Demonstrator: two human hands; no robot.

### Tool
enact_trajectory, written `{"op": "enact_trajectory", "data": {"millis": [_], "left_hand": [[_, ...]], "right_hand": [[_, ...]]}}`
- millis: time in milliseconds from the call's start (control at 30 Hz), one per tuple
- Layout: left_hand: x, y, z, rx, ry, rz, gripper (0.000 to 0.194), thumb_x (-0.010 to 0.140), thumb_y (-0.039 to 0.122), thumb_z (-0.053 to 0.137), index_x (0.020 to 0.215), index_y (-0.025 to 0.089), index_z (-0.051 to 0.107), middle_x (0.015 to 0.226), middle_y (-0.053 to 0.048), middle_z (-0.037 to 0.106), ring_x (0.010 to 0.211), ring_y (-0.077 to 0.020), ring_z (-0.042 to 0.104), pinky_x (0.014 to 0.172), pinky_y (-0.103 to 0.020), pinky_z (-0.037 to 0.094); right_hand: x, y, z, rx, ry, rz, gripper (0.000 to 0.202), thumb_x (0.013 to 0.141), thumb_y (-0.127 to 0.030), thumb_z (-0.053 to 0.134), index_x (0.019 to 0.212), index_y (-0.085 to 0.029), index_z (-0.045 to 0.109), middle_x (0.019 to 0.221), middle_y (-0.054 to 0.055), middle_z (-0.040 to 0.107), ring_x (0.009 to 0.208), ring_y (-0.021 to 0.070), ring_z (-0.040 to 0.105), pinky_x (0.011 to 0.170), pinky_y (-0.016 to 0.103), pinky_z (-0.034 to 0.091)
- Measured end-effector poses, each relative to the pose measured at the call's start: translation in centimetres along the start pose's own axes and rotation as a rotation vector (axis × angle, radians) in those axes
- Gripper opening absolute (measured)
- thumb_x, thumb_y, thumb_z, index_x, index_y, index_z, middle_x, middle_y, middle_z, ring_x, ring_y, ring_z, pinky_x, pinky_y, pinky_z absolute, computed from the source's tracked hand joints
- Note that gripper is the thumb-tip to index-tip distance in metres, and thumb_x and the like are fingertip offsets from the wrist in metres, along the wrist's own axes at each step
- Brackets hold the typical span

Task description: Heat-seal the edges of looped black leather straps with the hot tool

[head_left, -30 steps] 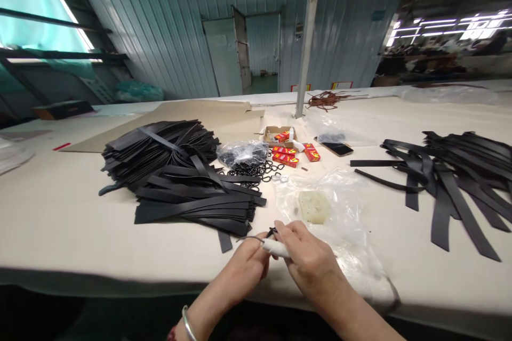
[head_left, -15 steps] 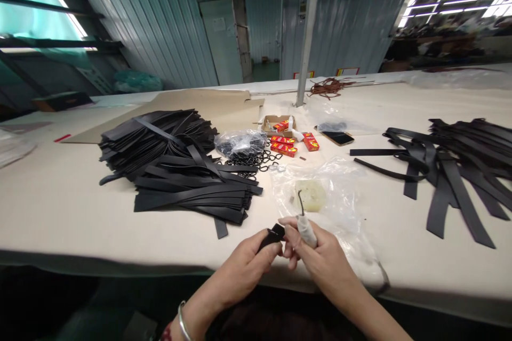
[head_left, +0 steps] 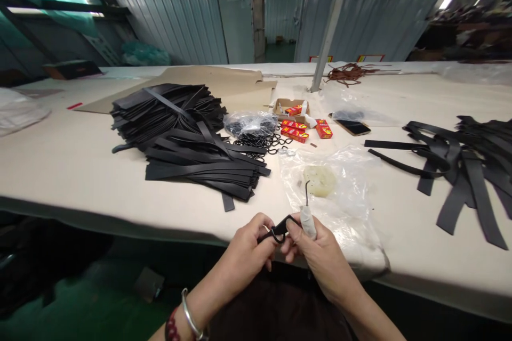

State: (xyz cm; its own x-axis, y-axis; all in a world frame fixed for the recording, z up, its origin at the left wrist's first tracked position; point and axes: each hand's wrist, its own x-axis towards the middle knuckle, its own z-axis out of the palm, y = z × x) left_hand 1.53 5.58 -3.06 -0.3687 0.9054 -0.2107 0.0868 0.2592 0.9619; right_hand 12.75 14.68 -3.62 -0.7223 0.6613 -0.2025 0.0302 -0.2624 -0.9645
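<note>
At the table's front edge, my left hand [head_left: 248, 244] is closed on a black strap [head_left: 285, 223]. A black metal ring [head_left: 279, 236] sits around the strap beside my left fingertips. My right hand [head_left: 318, 250] pinches the strap's free end between thumb and finger. It also holds a hooked tool [head_left: 308, 221] upright; the handle is wrapped in white and a thin dark bent tip points up. Beyond the tip, a pale yellowish wax-like lump [head_left: 320, 180] lies on a clear plastic sheet [head_left: 344, 218].
Piles of black straps lie at left [head_left: 172, 117] and right [head_left: 472, 176]. Between them are black metal rings [head_left: 256, 144], a bag of dark parts [head_left: 251, 123], red boxes [head_left: 295, 134], a phone [head_left: 354, 127] and brown cords [head_left: 348, 73]. A post [head_left: 332, 26] rises behind.
The strap's end now points up and right between my hands, and the ring around it shows. The right thumb has moved onto the strap. The view has tilted down.
</note>
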Motion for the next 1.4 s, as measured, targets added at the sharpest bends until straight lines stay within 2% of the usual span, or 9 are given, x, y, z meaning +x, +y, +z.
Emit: {"op": "enact_trajectory", "data": {"millis": [133,233,367,500,567,700,900,1067,1400], "left_hand": [[-1.2,0.3,-0.6,0.05,0.273,0.012,0.016,0.07,0.021,0.06,0.071,0.022,0.044,0.068,0.002,0.047,0.071,-0.017,0.047,0.064,-0.025,0.037],[-2.1,0.1,-0.9,0.006,0.411,-0.058,0.029,0.065,0.02,0.064,0.054,0.022,0.037,0.057,0.004,0.034,0.071,-0.0191,0.045,0.061,-0.025,0.034],[-3.5,-0.4,-1.1,-0.19,0.168,-0.175,0.028,0.072,0.034,0.057,0.05,0.017,0.052,0.046,0.0,0.049,0.053,-0.0182,0.053,0.052,-0.026,0.04],[-5.0,-0.6,-1.3,-0.859,0.024,-0.194,0.027,0.08,0.031,0.054,0.096,0.013,0.064,0.099,-0.012,0.069,0.092,-0.0223,0.063,0.083,-0.033,0.047],[-5.5,-0.7,-1.3,-1.093,0.087,-0.178,0.026,0.082,0.025,0.054,0.101,0.009,0.063,0.106,-0.016,0.067,0.099,-0.0238,0.061,0.092,-0.035,0.043],[-6.3,-1.0,-1.0,-0.982,0.205,-0.135,0.025,0.084,0.019,0.056,0.105,0.007,0.061,0.102,-0.017,0.068,0.093,-0.0243,0.064,0.088,-0.035,0.046],[-7.8,-1.0,-0.6,-0.884,0.079,-0.037,0.026,0.088,0.024,0.051,0.11,0.014,0.062,0.11,-0.011,0.066,0.106,-0.0234,0.056,0.093,-0.033,0.041],[-7.9,-1.2,-0.6,-0.699,0.071,-0.002,0.043,0.077,0.014,0.066,0.118,0.021,0.058,0.117,-0.007,0.062,0.114,-0.0225,0.05,0.099,-0.031,0.035],[-7.5,-1.0,-0.5,-0.891,0.019,-0.116,0.036,0.078,0.011,0.062,0.114,0.016,0.06,0.11,-0.01,0.063,0.099,-0.0199,0.059,0.085,-0.027,0.044]], "right_hand": [[-1.2,0.2,0.7,-0.059,0.083,-0.104,0.033,0.08,-0.046,0.06,0.087,-0.015,0.055,0.059,0.001,0.059,0.053,0.0147,0.058,0.055,0.025,0.051],[-2.3,0.5,1.0,-0.238,0.089,-0.387,0.017,0.087,-0.033,0.054,0.089,-0.017,0.059,0.073,0.005,0.062,0.059,0.016,0.06,0.057,0.026,0.052],[-3.3,1.3,1.1,-0.482,-0.026,-0.837,0.023,0.085,-0.008,0.049,0.102,-0.021,0.059,0.093,0.007,0.062,0.084,0.0197,0.062,0.069,0.029,0.053],[-4.3,2.8,1.4,-0.562,-0.167,-0.925,0.041,0.081,0.0,0.048,0.115,-0.022,0.051,0.102,0.009,0.06,0.097,0.0209,0.058,0.077,0.03,0.052],[-4.7,3.3,1.8,-0.555,-0.265,-0.893,0.041,0.081,0.0,0.046,0.116,-0.022,0.05,0.101,0.009,0.059,0.096,0.0204,0.058,0.077,0.03,0.051],[-5.0,2.7,2.5,-0.491,-0.282,-0.722,0.026,0.085,-0.007,0.044,0.102,-0.022,0.057,0.092,0.006,0.057,0.086,0.0181,0.058,0.074,0.027,0.05],[-4.3,0.7,3.2,-0.547,-0.149,-0.249,0.016,0.085,-0.031,0.053,0.075,-0.019,0.058,0.066,0.0,0.056,0.063,0.0158,0.054,0.059,0.023,0.045],[-3.8,1.0,3.9,-0.589,-0.153,-0.145,0.019,0.081,-0.033,0.056,0.069,-0.018,0.055,0.062,0.0,0.055,0.059,0.0149,0.051,0.053,0.022,0.041],[-2.7,0.4,3.6,-0.32,-0.246,0.073,0.033,0.08,-0.046,0.054,0.069,-0.015,0.056,0.061,0.001,0.058,0.057,0.0148,0.055,0.053,0.023,0.044]]}}
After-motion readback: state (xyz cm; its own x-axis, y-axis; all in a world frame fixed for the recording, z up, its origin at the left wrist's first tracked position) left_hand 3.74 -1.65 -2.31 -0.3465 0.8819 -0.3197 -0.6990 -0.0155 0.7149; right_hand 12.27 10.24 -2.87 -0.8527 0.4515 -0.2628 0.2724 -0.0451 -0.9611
